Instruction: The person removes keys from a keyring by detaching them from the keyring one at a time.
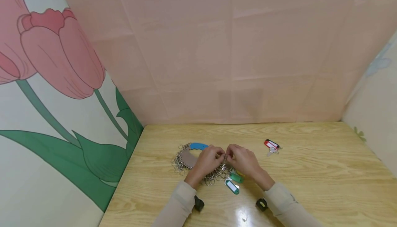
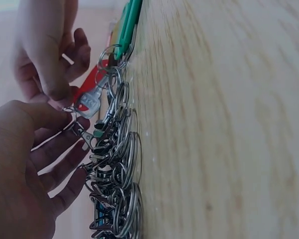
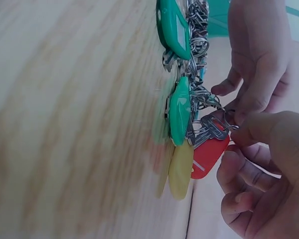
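Both hands meet over a ring holder with a blue handle [image 1: 198, 146] and many metal clips and rings [image 2: 122, 164]. My left hand [image 1: 211, 159] pinches a small metal clasp [image 2: 82, 135] at the row's right end. My right hand [image 1: 245, 161] pinches a split ring [image 3: 228, 119] beside it, between thumb and forefinger. From that ring hang a key [image 3: 214, 128] and a red tag [image 3: 209, 157], seen in the right wrist view. Two green tags [image 1: 232, 187] and a yellow tag [image 3: 181, 172] lie just below the right hand, close to the clips.
A red tag and a black tag with a key [image 1: 272, 149] lie on the wooden table [image 1: 325, 171], to the right of the hands. Behind the table stands a wall with a pinkish covering [image 1: 192, 65]; a tulip mural [image 1: 62, 54] is on the left.
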Action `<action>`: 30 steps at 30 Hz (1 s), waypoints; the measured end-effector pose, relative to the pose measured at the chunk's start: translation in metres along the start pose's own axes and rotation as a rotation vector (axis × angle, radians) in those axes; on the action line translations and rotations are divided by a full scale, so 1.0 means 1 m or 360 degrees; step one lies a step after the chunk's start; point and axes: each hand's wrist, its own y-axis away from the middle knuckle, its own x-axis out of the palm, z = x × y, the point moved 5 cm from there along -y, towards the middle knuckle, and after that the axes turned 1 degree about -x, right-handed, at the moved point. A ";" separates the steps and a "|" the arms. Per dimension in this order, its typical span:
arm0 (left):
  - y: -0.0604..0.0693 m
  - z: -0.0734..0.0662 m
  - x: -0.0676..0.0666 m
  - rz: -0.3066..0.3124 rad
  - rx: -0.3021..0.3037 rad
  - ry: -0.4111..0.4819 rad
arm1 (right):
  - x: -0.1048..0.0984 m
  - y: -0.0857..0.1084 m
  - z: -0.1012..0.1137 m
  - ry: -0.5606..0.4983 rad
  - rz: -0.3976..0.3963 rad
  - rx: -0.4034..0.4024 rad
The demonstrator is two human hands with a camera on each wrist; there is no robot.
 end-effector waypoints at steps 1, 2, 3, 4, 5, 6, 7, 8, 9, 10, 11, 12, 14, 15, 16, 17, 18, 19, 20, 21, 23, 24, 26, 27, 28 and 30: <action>0.000 0.000 0.000 0.0000 -0.0011 0.0004 | 0.000 0.000 0.001 -0.0009 0.0001 0.0010; 0.000 0.001 0.000 0.0000 -0.0021 0.0003 | 0.000 0.001 0.001 -0.0022 0.0005 0.0018; 0.000 0.001 0.000 0.0000 -0.0029 0.0004 | 0.000 0.001 0.002 -0.0035 0.0012 0.0027; 0.000 0.002 0.000 0.0000 -0.0035 0.0007 | 0.000 0.001 0.003 -0.0044 0.0019 0.0033; 0.000 0.002 0.000 0.0000 -0.0041 0.0005 | 0.000 0.001 0.003 -0.0051 0.0028 0.0039; 0.000 0.002 0.000 0.0000 -0.0044 0.0008 | 0.000 0.002 0.004 -0.0059 0.0037 0.0043; 0.000 0.002 0.000 0.0001 -0.0047 0.0014 | 0.000 0.001 0.005 -0.0065 0.0045 0.0048; 0.000 0.002 0.000 0.0003 -0.0050 0.0022 | 0.000 0.001 0.005 -0.0070 0.0051 0.0053; 0.000 0.002 0.000 0.0004 -0.0053 0.0030 | 0.001 0.001 0.006 -0.0065 0.0054 0.0060; 0.000 0.002 0.000 0.0005 -0.0055 0.0036 | 0.001 0.001 0.005 -0.0059 0.0056 0.0067; 0.000 0.002 0.000 0.0007 -0.0057 0.0042 | 0.002 0.001 0.005 -0.0054 0.0056 0.0075; 0.000 0.002 0.000 0.0008 -0.0061 0.0042 | 0.002 0.001 0.005 -0.0049 0.0054 0.0083; -0.001 0.003 0.000 0.0010 -0.0063 0.0040 | 0.003 0.000 0.005 -0.0035 0.0043 0.0095; -0.001 0.003 0.000 0.0011 -0.0062 0.0039 | 0.003 0.000 0.005 -0.0032 0.0039 0.0103; -0.001 0.003 0.001 0.0010 -0.0060 0.0037 | 0.003 0.000 0.005 -0.0031 0.0034 0.0107; -0.001 0.003 0.001 0.0010 -0.0058 0.0034 | 0.003 0.000 0.005 -0.0031 0.0030 0.0113; -0.001 0.004 0.001 0.0012 -0.0056 0.0033 | 0.003 0.000 0.005 -0.0032 0.0025 0.0118; -0.001 0.004 0.001 0.0013 -0.0054 0.0036 | 0.003 0.000 0.005 -0.0035 0.0023 0.0124; -0.001 0.003 0.001 0.0015 -0.0053 0.0040 | 0.003 0.000 0.006 -0.0039 0.0021 0.0131; -0.001 0.003 0.001 0.0018 -0.0054 0.0044 | 0.003 0.000 0.006 -0.0045 0.0021 0.0137; 0.000 0.003 0.001 0.0024 -0.0060 0.0059 | 0.003 0.000 0.007 -0.0050 0.0015 0.0144; -0.001 0.003 0.001 0.0027 -0.0065 0.0068 | 0.003 -0.001 0.007 -0.0056 0.0011 0.0146; 0.000 0.003 0.001 0.0032 -0.0074 0.0085 | 0.003 -0.001 0.007 -0.0064 0.0008 0.0148; 0.000 0.003 0.001 0.0033 -0.0076 0.0092 | 0.003 -0.002 0.007 -0.0071 0.0005 0.0149; 0.000 0.004 0.001 0.0034 -0.0080 0.0098 | 0.003 -0.002 0.007 -0.0073 0.0000 0.0150; 0.000 0.003 0.000 0.0035 -0.0087 0.0107 | 0.003 -0.002 0.007 -0.0083 -0.0004 0.0157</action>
